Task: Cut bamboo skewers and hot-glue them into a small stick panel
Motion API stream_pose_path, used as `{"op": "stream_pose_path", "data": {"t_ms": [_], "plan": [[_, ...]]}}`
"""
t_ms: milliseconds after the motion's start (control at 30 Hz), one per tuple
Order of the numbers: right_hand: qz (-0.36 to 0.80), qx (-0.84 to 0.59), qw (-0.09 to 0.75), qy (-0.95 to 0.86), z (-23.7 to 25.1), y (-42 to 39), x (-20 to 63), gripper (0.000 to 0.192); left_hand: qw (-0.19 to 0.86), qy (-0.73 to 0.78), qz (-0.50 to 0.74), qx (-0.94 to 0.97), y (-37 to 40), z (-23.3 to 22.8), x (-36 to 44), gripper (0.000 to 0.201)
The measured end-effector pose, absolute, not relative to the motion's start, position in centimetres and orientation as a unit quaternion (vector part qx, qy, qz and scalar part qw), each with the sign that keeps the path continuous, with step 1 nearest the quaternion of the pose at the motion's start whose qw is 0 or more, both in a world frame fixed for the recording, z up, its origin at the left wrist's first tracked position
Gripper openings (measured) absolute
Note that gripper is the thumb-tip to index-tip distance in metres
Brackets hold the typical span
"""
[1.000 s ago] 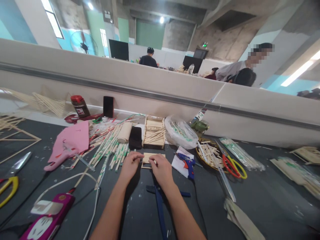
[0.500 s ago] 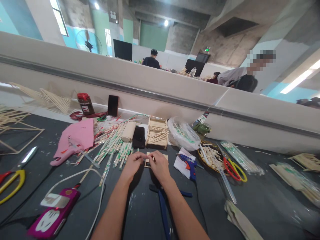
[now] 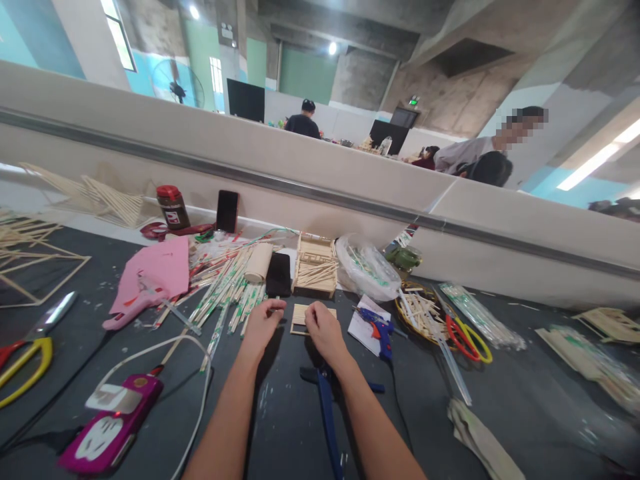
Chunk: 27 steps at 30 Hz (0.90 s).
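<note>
A small stick panel (image 3: 304, 317) lies flat on the dark bench (image 3: 500, 373), just in front of a black phone (image 3: 278, 274) and a stick tray (image 3: 314, 265). The left hand (image 3: 262, 325) rests at the panel's left edge; its fingertips are curled near that edge, but whether anything is pinched in its grip cannot be told. The right hand (image 3: 324, 331) is laid over the panel's right half, fingers bent down onto it, so the panel is pressed rather than lifted.

For the step in hand, judged as the aligning or pressing of sticks in the panel, the panel is best kept flat on the bench and steadied from both sides. Pressure should be even, so that the thin sticks are not bowed or slid out of line. The edges should be squared by the fingertips before any joint is left alone.

The glue gun (image 3: 376, 329) lies just to the right, and blue pliers (image 3: 327, 400) between the forearms; the gun's nozzle is best avoided. Wrapped chopsticks (image 3: 227, 287) are strewn at the left.
</note>
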State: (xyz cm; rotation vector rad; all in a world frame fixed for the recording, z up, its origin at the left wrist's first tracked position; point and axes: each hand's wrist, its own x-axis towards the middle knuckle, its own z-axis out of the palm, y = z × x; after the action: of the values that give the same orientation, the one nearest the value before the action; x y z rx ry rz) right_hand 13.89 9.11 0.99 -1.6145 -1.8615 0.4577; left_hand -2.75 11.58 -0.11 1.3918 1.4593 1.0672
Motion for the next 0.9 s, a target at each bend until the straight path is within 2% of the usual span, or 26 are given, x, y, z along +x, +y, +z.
{"op": "stream_pose_path", "data": {"t_ms": [167,267,400,667,900], "plan": [[0.208,-0.603,0.322,-0.700,0.4,9.1,13.7,0.020,0.330,0.568,0.311,0.687,11.6,-1.5,-2.0,0.023],[0.212,-0.595,0.322,-0.705,0.3,9.2,13.2,0.020,0.276,0.600,0.256,0.706,11.5,-1.5,-1.6,0.014],[0.200,-0.623,0.313,-0.688,0.4,9.2,13.1,0.018,0.220,0.637,0.219,0.705,11.6,-0.9,-1.9,0.016],[0.164,-0.655,0.261,-0.690,-0.3,8.8,14.1,0.017,0.229,0.644,0.159,0.712,11.2,-0.5,-2.0,0.016],[0.159,-0.668,0.268,-0.676,0.9,8.7,14.0,0.012,0.276,0.638,0.177,0.697,11.3,-0.6,-2.5,0.014]]}}
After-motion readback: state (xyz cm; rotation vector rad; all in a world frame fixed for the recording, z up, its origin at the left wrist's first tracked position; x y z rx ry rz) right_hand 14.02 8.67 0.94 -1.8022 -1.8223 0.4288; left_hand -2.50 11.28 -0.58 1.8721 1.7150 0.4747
